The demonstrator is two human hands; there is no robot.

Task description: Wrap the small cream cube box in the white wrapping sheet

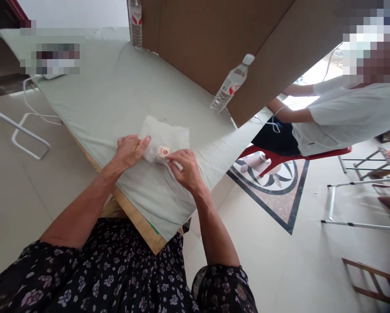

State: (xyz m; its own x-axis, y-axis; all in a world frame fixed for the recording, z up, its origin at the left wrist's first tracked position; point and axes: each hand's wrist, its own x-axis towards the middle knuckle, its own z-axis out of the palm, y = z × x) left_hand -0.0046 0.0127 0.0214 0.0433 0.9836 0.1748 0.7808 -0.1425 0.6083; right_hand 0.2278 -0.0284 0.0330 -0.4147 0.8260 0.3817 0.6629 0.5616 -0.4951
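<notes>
A folded white cloth [165, 134] with a small red-and-white label [164, 151] lies on the pale green sheet covering the table [116, 95]. My left hand [129, 150] rests on the cloth's near left edge, thumb stretched out along it and fingers pressed down. My right hand [183, 167] pinches the cloth's near edge just right of the label, fingers curled.
A plastic water bottle [230, 84] leans against a large cardboard sheet [221, 48] at the back; another bottle [135, 21] stands at the far edge. A seated person [338, 115] in a white shirt is on the right on a red chair [293, 156]. Metal frames stand on the floor left and right.
</notes>
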